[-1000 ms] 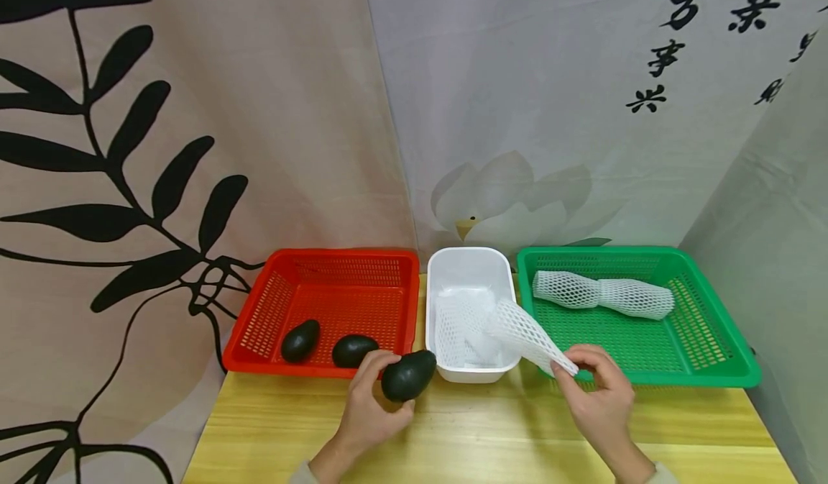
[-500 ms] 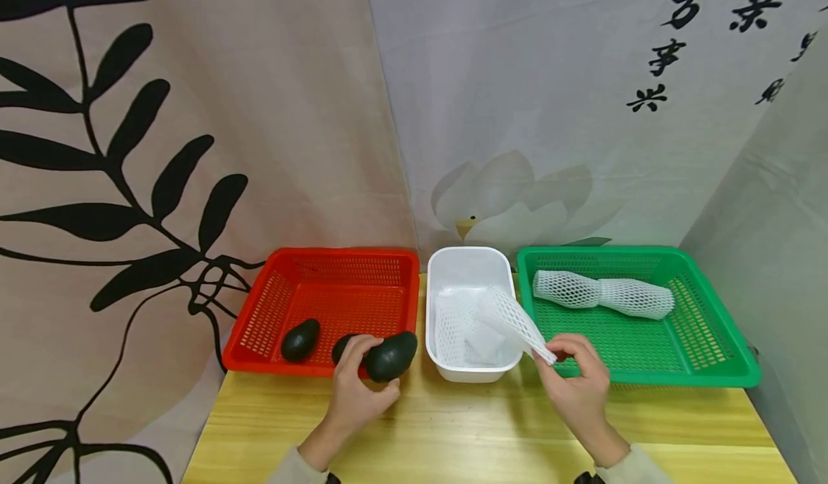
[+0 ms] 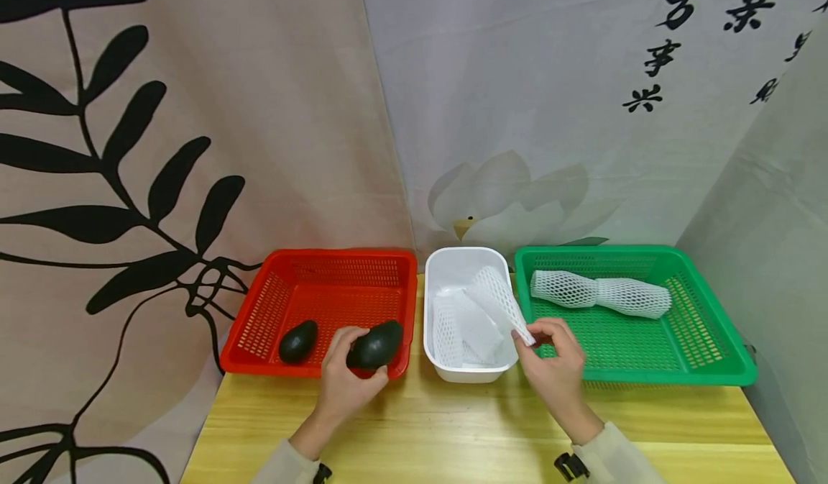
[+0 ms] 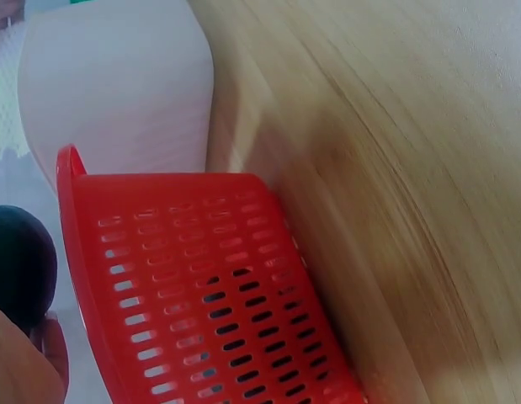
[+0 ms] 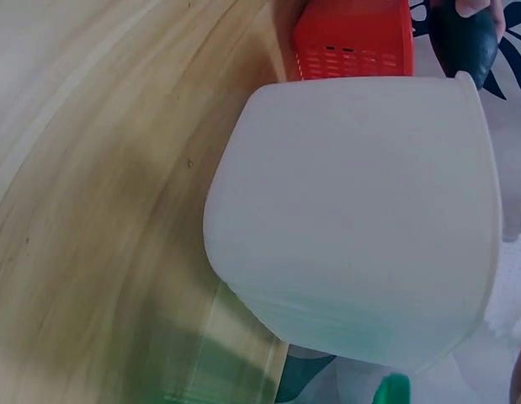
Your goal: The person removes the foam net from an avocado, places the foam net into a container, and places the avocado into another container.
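Observation:
A dark green avocado [image 3: 376,345] is gripped between the thumb and fingers of my left hand [image 3: 346,380], over the front right of the red basket [image 3: 320,372]. Another avocado [image 3: 298,341] lies in that basket, to the left. My right hand [image 3: 553,362] pinches one end of a white foam net sleeve [image 3: 501,297] at the right rim of the white bin [image 3: 471,377]. The sleeve's other end hangs into the bin, where more white netting [image 3: 446,326] lies. In the left wrist view, the held avocado [image 4: 20,265] is beside the basket's rim.
To the right, a green basket [image 3: 653,372] holds foam-net-wrapped items [image 3: 601,293]. The baskets and bin stand side by side on a wooden table [image 3: 466,434]. Printed cloth [image 3: 310,110] hangs behind them.
My left hand has carried the avocado leftward, from beside the white bin to over the red basket. My right hand has moved left, bringing the net sleeve further over the bin.

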Demonstrator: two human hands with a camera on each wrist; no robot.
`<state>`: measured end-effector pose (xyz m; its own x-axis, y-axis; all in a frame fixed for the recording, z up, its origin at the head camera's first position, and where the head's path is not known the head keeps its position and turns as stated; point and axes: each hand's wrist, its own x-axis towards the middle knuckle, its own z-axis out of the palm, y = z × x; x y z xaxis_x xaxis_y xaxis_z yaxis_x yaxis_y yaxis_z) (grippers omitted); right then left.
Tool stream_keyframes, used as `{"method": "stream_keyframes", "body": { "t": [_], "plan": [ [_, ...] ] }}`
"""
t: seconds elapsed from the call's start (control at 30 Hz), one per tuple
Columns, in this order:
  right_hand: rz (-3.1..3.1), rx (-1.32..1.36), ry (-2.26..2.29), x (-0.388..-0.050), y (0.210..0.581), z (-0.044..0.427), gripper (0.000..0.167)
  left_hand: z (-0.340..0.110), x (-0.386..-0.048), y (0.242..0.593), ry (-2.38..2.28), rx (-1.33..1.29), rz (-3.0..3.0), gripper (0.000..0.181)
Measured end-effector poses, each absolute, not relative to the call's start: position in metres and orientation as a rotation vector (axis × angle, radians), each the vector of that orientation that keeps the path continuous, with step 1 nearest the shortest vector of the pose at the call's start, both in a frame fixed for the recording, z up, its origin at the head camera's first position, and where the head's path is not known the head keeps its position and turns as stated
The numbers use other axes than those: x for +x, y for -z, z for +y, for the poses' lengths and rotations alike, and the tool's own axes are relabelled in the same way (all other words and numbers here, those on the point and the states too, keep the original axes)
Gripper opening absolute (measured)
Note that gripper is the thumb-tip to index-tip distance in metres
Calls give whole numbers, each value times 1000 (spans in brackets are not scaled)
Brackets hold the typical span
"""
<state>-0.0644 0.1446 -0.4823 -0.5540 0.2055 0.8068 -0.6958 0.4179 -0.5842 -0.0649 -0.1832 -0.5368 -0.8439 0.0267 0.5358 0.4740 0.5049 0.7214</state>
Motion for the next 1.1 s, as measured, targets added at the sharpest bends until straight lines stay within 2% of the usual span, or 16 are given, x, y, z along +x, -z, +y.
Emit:
{"method": "stream_keyframes", "body": {
  "t": [0.37, 0.7, 1.1],
  "plan": [
    [-1855, 324, -1268, -75, 506, 134, 34, -191, -67, 538, 1290, -356, -2275, 61],
    [-1845, 289, -1176, -88, 522, 129, 33, -198, -72, 537, 1275, -341, -2275, 63],
    [-1952, 479, -1099, -91, 537, 135, 32, -204, -73, 540, 1259, -302, -2332, 61]
  ]
}}
